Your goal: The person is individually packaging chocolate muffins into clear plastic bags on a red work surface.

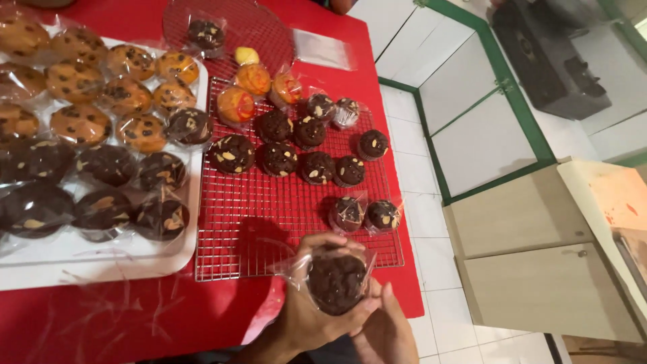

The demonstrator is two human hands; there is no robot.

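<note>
Both hands meet at the bottom edge of the view, over the near side of the red table. The left hand cups a dark chocolate muffin in a clear plastic bag from below and behind, its fingers curled over the top of the bag and clamped on it. The right hand lies against the lower right side of the same muffin, fingers together and pressed to the plastic.

The bagged muffin hangs just above the front rim of a square metal wire cooling rack, which lies on the table. On that rack sit more dark muffins with nut flakes (some bare, some already wrapped), and three orange-topped muffins in bags at its far end. A round wire rack beyond holds one wrapped dark muffin.

To the left, a white rectangular tray carries rows of wrapped chocolate-chip and dark muffins. A loose clear plastic bag lies flat near the far table edge.
</note>
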